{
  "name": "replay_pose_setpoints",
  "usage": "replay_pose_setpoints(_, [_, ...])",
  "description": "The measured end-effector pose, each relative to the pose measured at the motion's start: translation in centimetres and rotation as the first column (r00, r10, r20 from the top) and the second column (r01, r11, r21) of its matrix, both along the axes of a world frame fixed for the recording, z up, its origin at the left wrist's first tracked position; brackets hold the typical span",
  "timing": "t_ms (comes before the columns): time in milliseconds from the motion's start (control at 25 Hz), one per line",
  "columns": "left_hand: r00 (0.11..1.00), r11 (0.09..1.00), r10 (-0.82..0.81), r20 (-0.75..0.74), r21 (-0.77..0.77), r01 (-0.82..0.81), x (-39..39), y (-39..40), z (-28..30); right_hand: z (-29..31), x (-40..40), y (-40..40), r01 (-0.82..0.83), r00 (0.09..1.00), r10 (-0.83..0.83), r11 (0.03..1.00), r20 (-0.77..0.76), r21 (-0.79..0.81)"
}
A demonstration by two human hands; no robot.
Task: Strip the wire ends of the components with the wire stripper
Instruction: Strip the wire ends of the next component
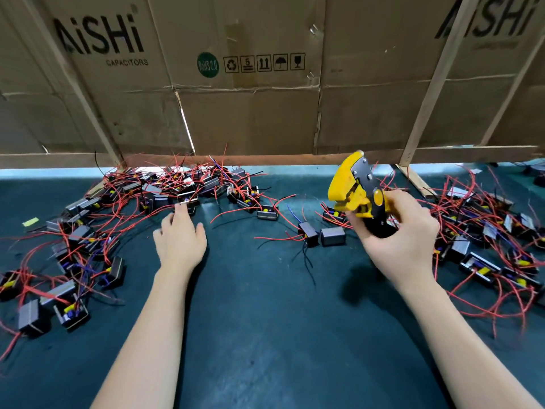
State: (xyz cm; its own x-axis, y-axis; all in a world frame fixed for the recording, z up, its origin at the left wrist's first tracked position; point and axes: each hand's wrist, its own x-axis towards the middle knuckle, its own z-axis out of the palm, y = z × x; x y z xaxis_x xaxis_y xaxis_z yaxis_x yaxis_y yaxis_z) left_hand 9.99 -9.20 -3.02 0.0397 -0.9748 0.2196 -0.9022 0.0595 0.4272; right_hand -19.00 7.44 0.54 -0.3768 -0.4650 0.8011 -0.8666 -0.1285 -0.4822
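The right hand [398, 231] grips a yellow and black stripper [358, 191] by its handles, fingers curled round them, and holds it above the bench [265, 320] at about 2 o'clock from the middle of the view, its yellow head tilted up toward 11 o'clock. The left hand [180, 234] reaches toward 12 o'clock with fingers straight and relaxed, its fingertips at the near edge of a heap of components [188, 187], touching or just short of one small black box [188, 203]; which of the two cannot be told. That heap of black boxes with tangled red wires [124, 202] lies at 11 o'clock and runs down the left side to 8 o'clock. A second heap [486, 231] lies at 3 o'clock, just beside the right hand. Between the hands, at about 1 o'clock, a few loose components [333, 236] sit apart on the dark green mat, with red, black and blue leads trailing from them. A yellow slip [30, 222] lies at 9 o'clock near the left heap. Behind the bench, across 12 o'clock, stands a cardboard wall [265, 113] printed "AiSHi CAPACITORS", braced with pale wooden slats [430, 84].
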Motion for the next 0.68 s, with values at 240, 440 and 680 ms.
replay_pose_setpoints(240, [0.974, 0.985, 0.133, 0.181, -0.131, -0.111, 0.2, 0.1, -0.1, -1.3, 5.0, 0.0, -0.674, 0.719, 0.598, 0.724, 0.354, 0.146])
replay_pose_setpoints(440, [0.995, 0.969, 0.089, 0.049, -0.235, -0.075, 0.6, 0.6, 0.5, -1.7, 5.5, -1.3, -0.623, 0.67, 0.399, 0.76, 0.626, 0.182])
replay_pose_setpoints(680, [0.99, 0.976, -0.091, -0.105, -0.207, 0.068, 0.1, 1.8, 1.8, -1.5, 1.1, -1.6, -0.074, 0.927, -0.009, 0.975, 0.374, 0.208])
